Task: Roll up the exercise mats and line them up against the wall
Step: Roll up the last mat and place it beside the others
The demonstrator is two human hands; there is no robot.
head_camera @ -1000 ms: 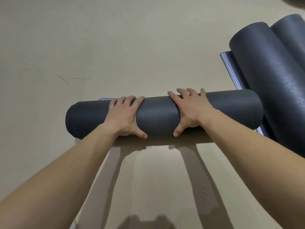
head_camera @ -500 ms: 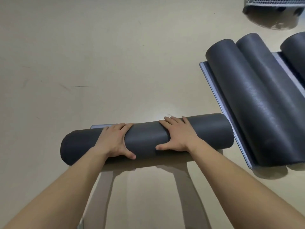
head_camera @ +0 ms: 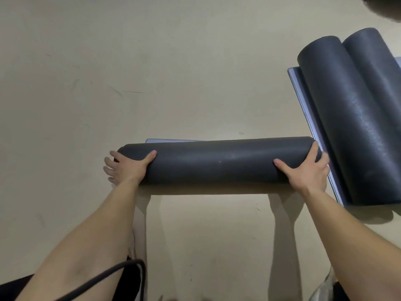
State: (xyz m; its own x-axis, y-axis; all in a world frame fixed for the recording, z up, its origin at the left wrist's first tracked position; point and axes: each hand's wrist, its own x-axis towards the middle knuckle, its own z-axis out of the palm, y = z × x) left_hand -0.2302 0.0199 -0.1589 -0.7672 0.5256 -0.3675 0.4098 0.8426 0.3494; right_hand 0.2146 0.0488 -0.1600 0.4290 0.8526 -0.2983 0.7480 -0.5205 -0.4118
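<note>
**Three rolled mats, both hands at the ends of the nearest**

Head view. Three dark rolled mats lie on the tan floor (head_camera: pixel 108 61): the near mat (head_camera: pixel 217 165), with its long axis running left to right, and two side mats (head_camera: pixel 358 118) lying parallel on the right, angled away from the viewer. The left hand (head_camera: pixel 127 167) and right hand (head_camera: pixel 308 170) each cup one end of the near mat, every grip clamped on it. Half a second ago both hands pressed side by side at the roll's middle. A grey unrolled edge (head_camera: pixel 173 140) shows behind the roll.
</note>
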